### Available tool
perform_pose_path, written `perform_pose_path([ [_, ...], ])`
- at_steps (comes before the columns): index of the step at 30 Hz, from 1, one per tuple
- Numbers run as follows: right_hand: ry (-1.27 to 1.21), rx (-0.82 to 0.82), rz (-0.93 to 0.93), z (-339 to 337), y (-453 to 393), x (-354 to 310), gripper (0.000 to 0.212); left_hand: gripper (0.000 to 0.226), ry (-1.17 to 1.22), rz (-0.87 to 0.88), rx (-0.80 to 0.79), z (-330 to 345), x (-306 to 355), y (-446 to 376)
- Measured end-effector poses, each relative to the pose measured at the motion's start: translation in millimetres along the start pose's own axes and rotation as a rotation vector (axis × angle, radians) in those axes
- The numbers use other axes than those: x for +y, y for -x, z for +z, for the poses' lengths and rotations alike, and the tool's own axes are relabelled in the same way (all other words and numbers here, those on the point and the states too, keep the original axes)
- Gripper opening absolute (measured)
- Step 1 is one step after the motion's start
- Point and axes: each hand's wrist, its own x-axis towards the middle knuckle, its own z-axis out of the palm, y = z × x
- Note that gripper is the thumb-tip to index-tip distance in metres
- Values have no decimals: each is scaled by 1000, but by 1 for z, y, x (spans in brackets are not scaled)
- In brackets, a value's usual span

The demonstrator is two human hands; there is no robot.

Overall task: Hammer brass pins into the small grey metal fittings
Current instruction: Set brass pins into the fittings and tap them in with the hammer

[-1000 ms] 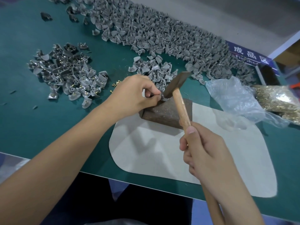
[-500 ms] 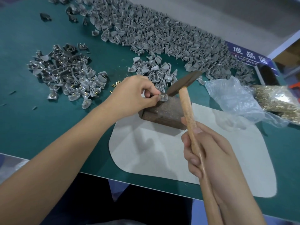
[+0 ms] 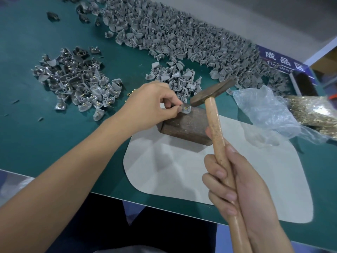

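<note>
On block point(image 3: 184, 125), left hand point(image 3: 151, 105) pinches fitting point(image 3: 186, 109); pin barely discernible.

Factory assembly bench: heaped grey fittings point(image 3: 182, 35), "Finished" zone sign point(image 3: 281, 60).

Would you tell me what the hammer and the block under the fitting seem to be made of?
The hammer has a pale wooden handle with visible grain and a dull, dark brown metal head. The block looks like rusty, pitted iron or steel, though dense dark wood cannot be ruled out.
</note>
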Motion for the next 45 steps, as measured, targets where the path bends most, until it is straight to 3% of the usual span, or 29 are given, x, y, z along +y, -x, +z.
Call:
perform_pose_path([
  [10, 136, -1, -38, 2, 4, 1, 33, 5, -7, 14, 0, 0, 0, 0],
  [22, 222, -22, -191, 4, 7, 11, 41, 6, 8, -19, -13, 0, -1, 0],
  [28, 243, 17, -94, -4, 1, 13, 40, 5, 1, -34, -10, 0, -1, -1],
  [33, 223, -6, -179, -5, 1, 17, 42, 5, -1, -34, -8, -1, -1, -1],
  [38, 218, -10, -84, -7, -2, 14, 39, 4, 2, -36, -8, -1, -1, -1],
  [45, 223, -20, -142, -7, -6, 18, 42, 5, -6, -40, -14, -1, -2, -1],
])
